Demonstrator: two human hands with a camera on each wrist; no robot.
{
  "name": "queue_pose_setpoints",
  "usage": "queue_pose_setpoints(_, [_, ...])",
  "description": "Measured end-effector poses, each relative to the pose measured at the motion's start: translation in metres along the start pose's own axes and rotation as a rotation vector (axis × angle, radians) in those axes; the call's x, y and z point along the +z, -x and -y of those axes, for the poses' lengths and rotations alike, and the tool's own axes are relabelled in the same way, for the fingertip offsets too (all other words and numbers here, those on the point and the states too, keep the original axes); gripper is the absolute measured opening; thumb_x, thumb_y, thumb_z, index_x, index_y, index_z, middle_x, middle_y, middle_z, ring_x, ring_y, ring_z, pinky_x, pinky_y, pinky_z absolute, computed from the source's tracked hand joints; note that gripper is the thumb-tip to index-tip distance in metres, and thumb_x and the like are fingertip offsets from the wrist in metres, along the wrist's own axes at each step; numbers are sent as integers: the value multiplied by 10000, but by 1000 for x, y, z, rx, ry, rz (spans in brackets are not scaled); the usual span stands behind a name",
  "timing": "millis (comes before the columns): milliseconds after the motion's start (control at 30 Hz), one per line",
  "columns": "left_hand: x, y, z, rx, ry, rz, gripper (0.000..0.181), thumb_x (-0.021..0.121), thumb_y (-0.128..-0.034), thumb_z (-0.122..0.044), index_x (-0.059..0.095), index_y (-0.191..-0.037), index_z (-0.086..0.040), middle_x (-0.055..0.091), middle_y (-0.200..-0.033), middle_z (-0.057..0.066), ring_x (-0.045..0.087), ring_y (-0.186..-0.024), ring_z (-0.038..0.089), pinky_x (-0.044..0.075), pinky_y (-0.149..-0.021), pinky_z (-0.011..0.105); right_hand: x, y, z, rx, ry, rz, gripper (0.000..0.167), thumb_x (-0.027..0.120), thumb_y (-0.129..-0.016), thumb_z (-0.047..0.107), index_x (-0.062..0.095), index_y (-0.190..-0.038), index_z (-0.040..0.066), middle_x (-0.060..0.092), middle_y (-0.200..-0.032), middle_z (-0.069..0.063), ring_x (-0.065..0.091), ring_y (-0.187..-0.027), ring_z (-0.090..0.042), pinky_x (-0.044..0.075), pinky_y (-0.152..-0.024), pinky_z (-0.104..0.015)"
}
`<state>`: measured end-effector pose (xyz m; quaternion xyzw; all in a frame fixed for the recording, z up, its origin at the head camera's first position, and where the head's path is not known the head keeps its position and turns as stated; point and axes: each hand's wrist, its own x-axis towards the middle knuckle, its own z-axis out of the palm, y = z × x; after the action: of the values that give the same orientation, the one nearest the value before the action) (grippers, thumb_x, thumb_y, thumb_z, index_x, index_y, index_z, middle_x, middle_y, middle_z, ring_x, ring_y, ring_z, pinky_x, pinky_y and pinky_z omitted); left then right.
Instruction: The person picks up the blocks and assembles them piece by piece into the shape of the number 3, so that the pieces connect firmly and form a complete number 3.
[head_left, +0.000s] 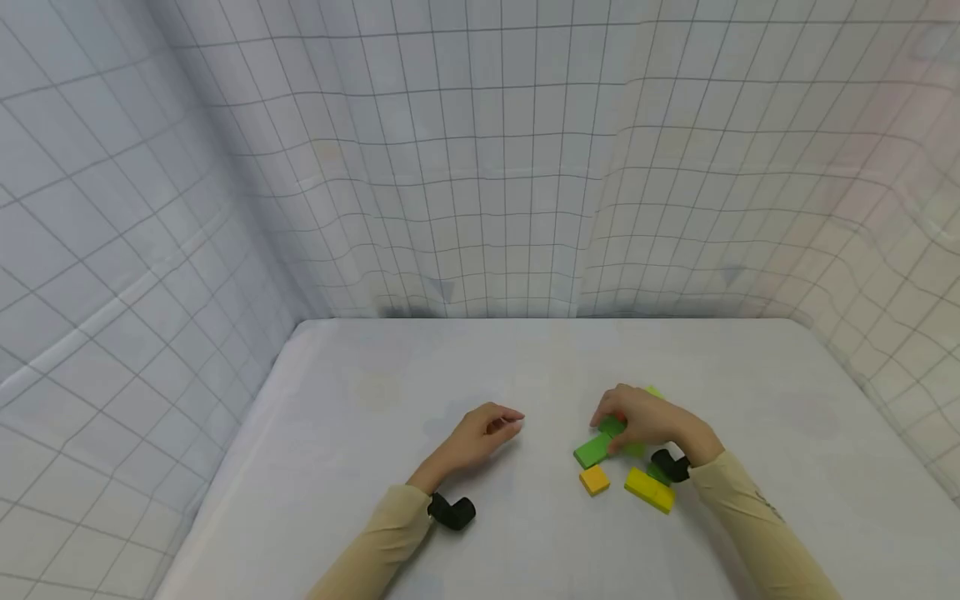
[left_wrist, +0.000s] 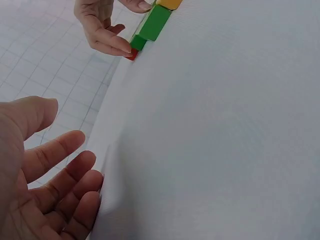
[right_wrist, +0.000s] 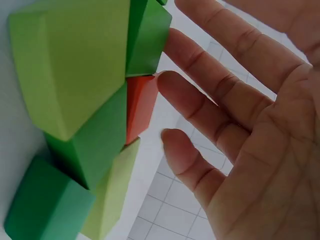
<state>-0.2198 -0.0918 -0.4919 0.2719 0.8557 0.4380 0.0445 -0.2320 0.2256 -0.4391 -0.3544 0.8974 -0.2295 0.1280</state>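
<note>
In the head view, my right hand [head_left: 643,417] reaches over a cluster of blocks. Its thumb and forefinger pinch a small green block [head_left: 611,425] beside a brighter green block [head_left: 592,451]. Its other fingers lie close to a red block [right_wrist: 140,106] and a green block, seen from the right wrist. A light green block [right_wrist: 85,65] and a dark green block [right_wrist: 47,202] stand nearer that camera. My left hand [head_left: 480,435] rests on the table to the left, fingers loosely bent, holding nothing. Part of the cluster is hidden beneath the right hand.
An orange block [head_left: 595,480] and a long yellow block [head_left: 649,490] lie toward me from the cluster. The white table [head_left: 420,358] ends at grid-patterned curtains [head_left: 480,208] behind and at both sides. Both wrists wear black camera mounts.
</note>
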Motion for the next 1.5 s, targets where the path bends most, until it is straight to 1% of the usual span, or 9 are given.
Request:
queue_pose_setpoints(300, [2, -6, 4, -62, 23, -66, 296, 548, -979, -298, 668, -1172, -107, 628, -1060, -4, 571, -887, 123, 460, -772, 305, 5, -5, -5, -21, 7, -3, 212, 825, -739, 245, 730, -925, 208, 574, -930, 130, 455, -844, -129, 412, -737, -309])
queue_pose_setpoints(433, [2, -9, 5, -81, 42, -99, 279, 548, -981, -261, 665, -1168, -90, 647, -943, -11, 589, -778, 97, 466, -678, 272, 6, -8, -5, -22, -14, -12, 203, 822, -741, 246, 728, -915, 198, 583, -914, 128, 467, -835, -133, 422, -735, -304])
queue_pose_setpoints(567, [3, -11, 6, -97, 51, -146, 242, 563, -971, -209, 676, -1134, -69, 640, -814, -18, 570, -684, 84, 445, -613, 260, 9, -15, -4, 3, -41, -20, 203, 818, -748, 252, 721, -917, 196, 594, -911, 120, 491, -843, -139, 437, -744, -304])
queue_pose_setpoints(733, [8, -14, 7, -116, 13, -212, 215, 582, -959, -215, 698, -1084, -83, 618, -747, -55, 537, -638, 64, 425, -602, 257, 12, -27, 0, 25, -50, -34, 180, 815, -755, 238, 721, -901, 194, 609, -906, 118, 504, -849, -148, 444, -741, -316])
queue_pose_setpoints(900, [11, -15, 7, -138, -8, -240, 225, 592, -954, -262, 706, -1069, -107, 601, -724, -82, 519, -624, 59, 413, -602, 262, 13, -39, 5, 74, -83, -28, 142, 804, -769, 187, 701, -866, 181, 617, -853, 105, 523, -818, -165, 447, -718, -325])
queue_pose_setpoints(1067, [14, -14, 9, -135, 13, -267, 211, 611, -943, -250, 710, -1057, -102, 605, -726, -81, 536, -636, 52, 420, -625, 259, 15, -49, 10, 144, -132, -14, 147, 795, -779, 181, 673, -862, 178, 574, -789, 69, 506, -725, -141, 440, -639, -306])
queue_pose_setpoints(1167, [15, -13, 10, -139, 26, -283, 208, 624, -935, -252, 712, -1054, -106, 610, -733, -77, 546, -648, 54, 424, -637, 259, 17, -54, 13, 166, -146, -14, 159, 795, -781, 190, 662, -864, 159, 561, -774, 51, 495, -709, -133, 428, -639, -302])
queue_pose_setpoints(1300, [16, -13, 11, -147, 31, -292, 223, 637, -926, -281, 715, -1060, -121, 613, -809, -68, 547, -696, 65, 431, -659, 259, 18, -62, 18, 208, -166, -12, 184, 794, -783, 193, 645, -870, 127, 554, -750, 29, 492, -687, -136, 417, -645, -299])
queue_pose_setpoints(1500, [16, -14, 12, -159, 28, -290, 263, 654, -909, -321, 713, -1082, -133, 636, -924, -33, 551, -753, 86, 439, -680, 272, 22, -73, 22, 257, -197, -13, 191, 780, -800, 191, 634, -892, 110, 547, -715, 11, 484, -649, -142, 391, -611, -293])
